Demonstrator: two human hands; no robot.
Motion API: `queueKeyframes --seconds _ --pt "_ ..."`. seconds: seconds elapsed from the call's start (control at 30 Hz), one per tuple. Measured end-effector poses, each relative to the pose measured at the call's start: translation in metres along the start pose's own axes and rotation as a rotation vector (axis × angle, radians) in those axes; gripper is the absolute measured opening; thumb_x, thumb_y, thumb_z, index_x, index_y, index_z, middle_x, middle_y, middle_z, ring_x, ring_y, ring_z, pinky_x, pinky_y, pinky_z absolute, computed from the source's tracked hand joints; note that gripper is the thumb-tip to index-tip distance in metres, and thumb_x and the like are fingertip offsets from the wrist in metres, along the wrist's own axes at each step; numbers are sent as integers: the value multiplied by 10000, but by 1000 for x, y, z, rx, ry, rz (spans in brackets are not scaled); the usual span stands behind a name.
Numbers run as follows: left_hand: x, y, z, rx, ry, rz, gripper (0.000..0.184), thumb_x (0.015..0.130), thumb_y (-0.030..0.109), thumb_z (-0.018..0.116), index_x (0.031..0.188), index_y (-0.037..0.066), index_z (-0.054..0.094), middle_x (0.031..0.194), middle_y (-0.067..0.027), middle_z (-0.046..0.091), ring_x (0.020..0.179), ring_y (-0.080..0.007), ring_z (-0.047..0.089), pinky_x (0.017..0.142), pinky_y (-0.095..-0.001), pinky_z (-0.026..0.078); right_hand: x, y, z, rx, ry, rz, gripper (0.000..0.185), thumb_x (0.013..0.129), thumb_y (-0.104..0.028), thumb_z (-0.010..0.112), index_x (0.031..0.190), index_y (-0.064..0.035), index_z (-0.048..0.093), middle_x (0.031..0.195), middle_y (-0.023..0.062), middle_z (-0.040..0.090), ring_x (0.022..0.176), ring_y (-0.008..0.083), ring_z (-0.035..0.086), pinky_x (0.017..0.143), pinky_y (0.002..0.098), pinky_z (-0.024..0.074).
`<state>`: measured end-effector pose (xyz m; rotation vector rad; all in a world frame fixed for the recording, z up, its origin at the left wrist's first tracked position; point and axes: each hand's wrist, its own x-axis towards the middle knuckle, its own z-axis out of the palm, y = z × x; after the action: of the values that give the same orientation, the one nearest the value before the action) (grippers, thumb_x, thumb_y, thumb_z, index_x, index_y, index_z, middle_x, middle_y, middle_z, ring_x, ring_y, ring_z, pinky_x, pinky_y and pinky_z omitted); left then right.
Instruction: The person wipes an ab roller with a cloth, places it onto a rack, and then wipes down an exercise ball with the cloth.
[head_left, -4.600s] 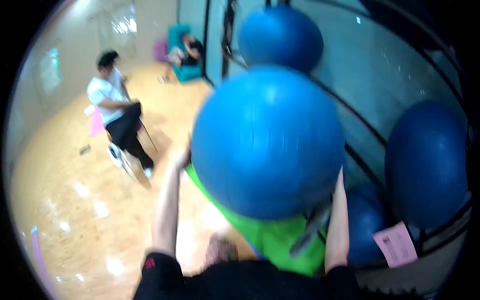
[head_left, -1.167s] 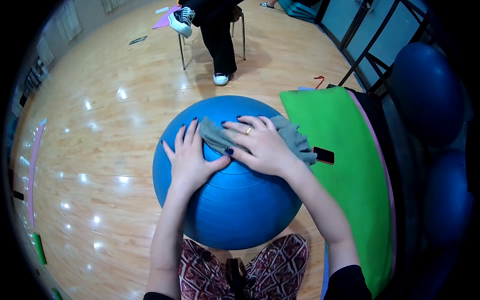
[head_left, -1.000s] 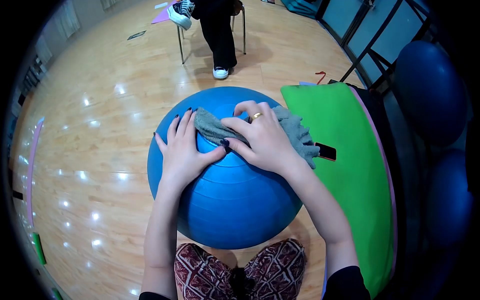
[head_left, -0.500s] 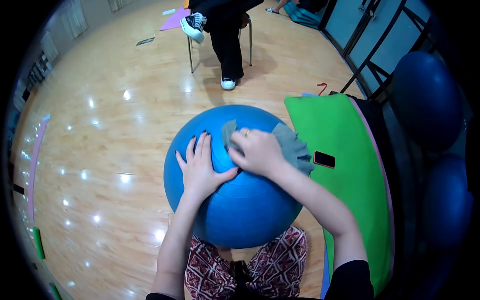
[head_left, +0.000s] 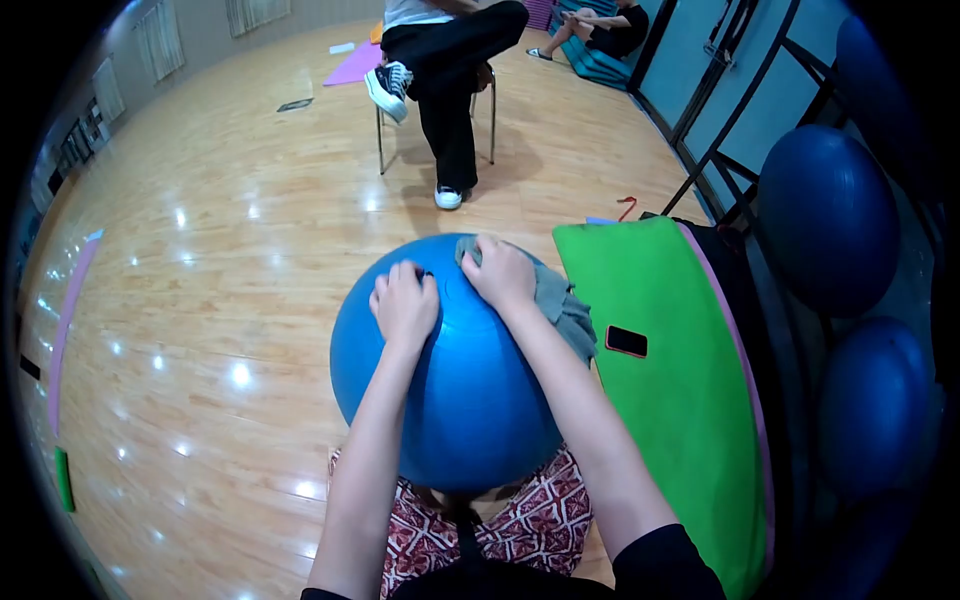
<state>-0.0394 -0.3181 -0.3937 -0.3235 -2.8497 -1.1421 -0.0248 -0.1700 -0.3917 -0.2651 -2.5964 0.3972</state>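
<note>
A large blue exercise ball (head_left: 470, 390) sits between the legs, against the patterned trousers (head_left: 545, 520). My left hand (head_left: 405, 306) rests on the upper left of the ball, its fingers bent over the surface, a little apart and slightly blurred; it holds nothing. On the upper right of the ball, my right hand (head_left: 500, 275) is closed on a grey-green cloth (head_left: 565, 310) and presses it to the surface. The cloth's loose end drapes down the ball's right side. My right fingertips are partly hidden.
A green mat (head_left: 670, 400) lies at the right with a phone (head_left: 626, 341) on it. More blue balls (head_left: 828, 220) stand on a dark rack (head_left: 735, 165). Ahead, a person (head_left: 445, 110) sits on a chair; another person (head_left: 610, 30) sits farther back.
Both hands have moved farther forward over the ball, the right one taking the cloth along. My left fingers went from spread flat to bent. The camera view has tilted up a little.
</note>
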Motion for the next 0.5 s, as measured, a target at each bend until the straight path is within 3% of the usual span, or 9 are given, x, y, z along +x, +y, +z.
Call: queueKeyframes --seconds 0.07,0.2,0.27,0.37,0.5 --pt "9 9 18 318 196 118 224 807 228 498 949 72 573 1015 -88 567 971 -268 505 835 -434 395 2 6 -6 -29 -12 31 236 762 -307 584 862 -94 567 780 124 629 741 293 625 605 415 503" --pt "3 20 26 331 299 131 198 775 170 516 924 50 566 970 -100 559 931 -262 504 780 -412 402 -28 4 -25 -18 23 -56 208 757 -279 586 825 -86 546 771 125 601 682 303 608 574 431 493" --pt "-2 11 41 341 519 311 181 771 170 519 899 49 563 963 -106 560 934 -269 505 785 -412 401 -54 -3 -38 -5 -16 -221 175 741 -253 586 792 -94 533 732 114 575 649 290 605 540 424 495" --pt "-14 20 47 338 427 289 201 780 160 508 931 44 572 960 -97 574 945 -260 515 827 -410 400 -44 11 -31 0 25 -151 174 735 -252 587 755 -86 538 705 104 571 619 291 607 526 412 499" --pt "-21 26 49 360 402 292 216 795 158 484 953 53 586 936 -86 594 923 -255 532 829 -399 399 -13 27 -19 29 14 57 205 752 -268 562 807 -71 576 790 129 623 708 307 622 603 431 502"
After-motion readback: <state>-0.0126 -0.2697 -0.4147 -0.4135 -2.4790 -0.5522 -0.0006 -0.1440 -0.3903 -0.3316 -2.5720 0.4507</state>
